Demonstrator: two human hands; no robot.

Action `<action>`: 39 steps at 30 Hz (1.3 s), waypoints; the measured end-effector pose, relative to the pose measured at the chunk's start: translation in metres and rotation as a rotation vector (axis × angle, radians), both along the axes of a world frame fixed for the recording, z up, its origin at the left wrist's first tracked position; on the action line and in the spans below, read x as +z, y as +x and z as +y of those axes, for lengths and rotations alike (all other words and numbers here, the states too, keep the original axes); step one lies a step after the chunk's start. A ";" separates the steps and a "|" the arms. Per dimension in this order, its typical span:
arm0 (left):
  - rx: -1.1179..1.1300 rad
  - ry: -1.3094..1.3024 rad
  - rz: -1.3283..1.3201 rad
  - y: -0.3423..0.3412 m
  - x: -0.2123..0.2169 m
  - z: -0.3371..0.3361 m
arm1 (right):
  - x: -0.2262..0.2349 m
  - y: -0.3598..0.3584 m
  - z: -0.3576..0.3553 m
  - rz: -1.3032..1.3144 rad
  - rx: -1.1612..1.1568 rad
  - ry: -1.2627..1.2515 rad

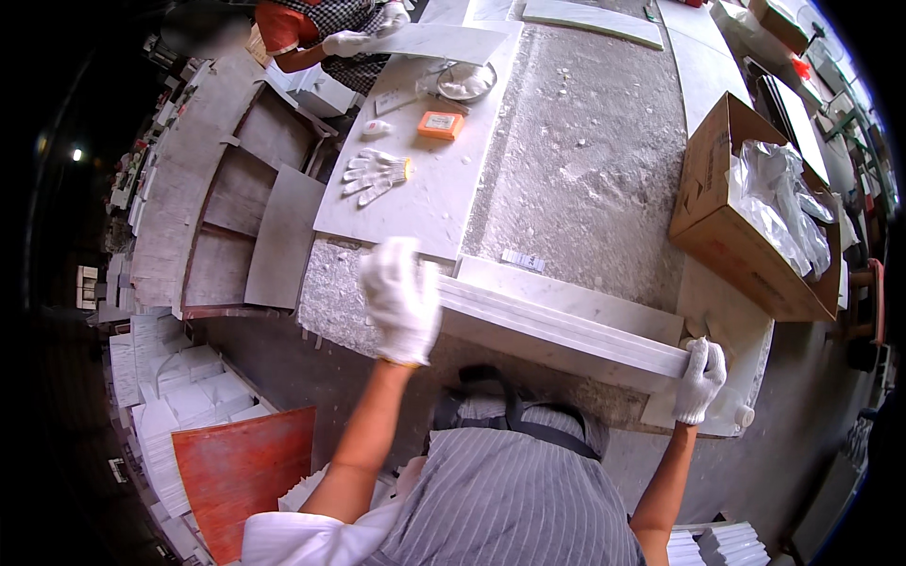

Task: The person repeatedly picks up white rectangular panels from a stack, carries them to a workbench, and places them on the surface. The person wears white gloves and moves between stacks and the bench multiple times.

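Both gloved. Left hand [401, 299] closed over left end of long white stone strip stack [566, 325]; right hand [700, 379] gripping its right end. Stack lies along near edge of grey surface [585, 160]. Cardboard box [727, 217] far right.

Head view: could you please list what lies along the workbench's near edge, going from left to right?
Left hand → white stone strips → right hand; the cardboard box sits further back, at the right.
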State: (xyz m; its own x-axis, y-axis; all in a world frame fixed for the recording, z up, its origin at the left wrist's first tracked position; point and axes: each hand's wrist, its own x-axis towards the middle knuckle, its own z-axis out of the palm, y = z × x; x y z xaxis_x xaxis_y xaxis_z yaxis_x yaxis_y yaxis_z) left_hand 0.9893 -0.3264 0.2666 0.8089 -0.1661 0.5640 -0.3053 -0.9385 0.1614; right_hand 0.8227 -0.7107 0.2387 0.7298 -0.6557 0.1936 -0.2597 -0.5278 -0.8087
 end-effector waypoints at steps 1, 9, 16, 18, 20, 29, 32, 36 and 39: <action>-0.115 -0.044 -0.001 -0.009 0.012 -0.031 | -0.002 -0.001 -0.001 0.001 0.002 0.001; -0.430 0.082 0.134 -0.019 -0.012 -0.117 | -0.003 -0.003 0.001 -0.030 0.011 -0.002; -0.137 -0.151 0.273 0.020 -0.024 0.012 | -0.005 0.001 -0.003 -0.093 -0.006 -0.008; -0.194 -0.811 0.710 0.015 -0.042 0.016 | -0.003 0.001 -0.005 -0.113 0.013 0.018; -0.135 -1.085 0.702 0.013 -0.049 0.006 | -0.012 -0.006 -0.010 -0.158 -0.007 0.176; -0.088 -1.174 0.670 0.019 -0.071 0.018 | -0.068 -0.050 -0.010 -0.609 -0.213 0.935; -0.104 -1.128 0.647 0.018 -0.068 0.016 | -0.093 -0.065 -0.007 -0.470 -0.313 0.963; -0.101 -1.193 0.662 0.022 -0.074 0.021 | -0.129 -0.079 -0.013 -0.246 -0.502 0.764; -0.129 -1.176 0.664 0.024 -0.078 0.025 | -0.132 -0.084 -0.011 -0.085 -0.518 0.612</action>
